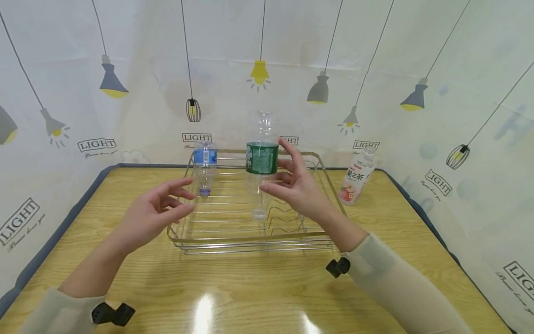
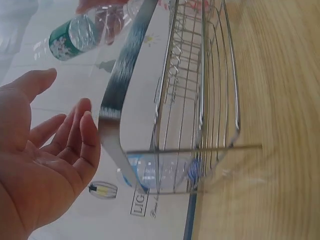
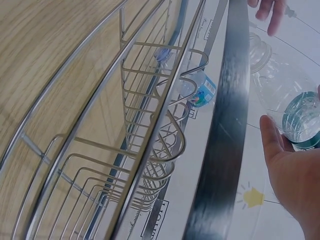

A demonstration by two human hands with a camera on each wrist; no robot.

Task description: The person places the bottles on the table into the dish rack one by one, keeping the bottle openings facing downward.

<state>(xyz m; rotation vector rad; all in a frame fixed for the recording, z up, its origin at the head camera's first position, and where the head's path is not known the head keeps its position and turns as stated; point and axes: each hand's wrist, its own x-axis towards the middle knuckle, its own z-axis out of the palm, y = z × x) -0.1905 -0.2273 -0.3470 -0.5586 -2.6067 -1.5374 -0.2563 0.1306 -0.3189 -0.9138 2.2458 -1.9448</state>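
My right hand (image 1: 298, 185) grips a clear plastic bottle with a green label (image 1: 262, 158) from its right side. The bottle is held neck down over a wire dish rack (image 1: 225, 240). In the right wrist view its clear neck (image 3: 260, 54) shows beside the rack's flat metal rim. My left hand (image 1: 152, 213) holds nothing, its fingers loosely bent at the rack's left side. The left wrist view shows that palm (image 2: 47, 172) bare. Inside the rack at the back left, a blue-labelled bottle (image 1: 205, 157) stands upside down on its cap.
A pink and white drink bottle (image 1: 356, 178) stands on the wooden table (image 1: 250, 283), right of the rack. Wavy wire dividers (image 1: 288, 220) fill the rack's right part. Behind is a white cloth (image 1: 229, 41) printed with lamps.
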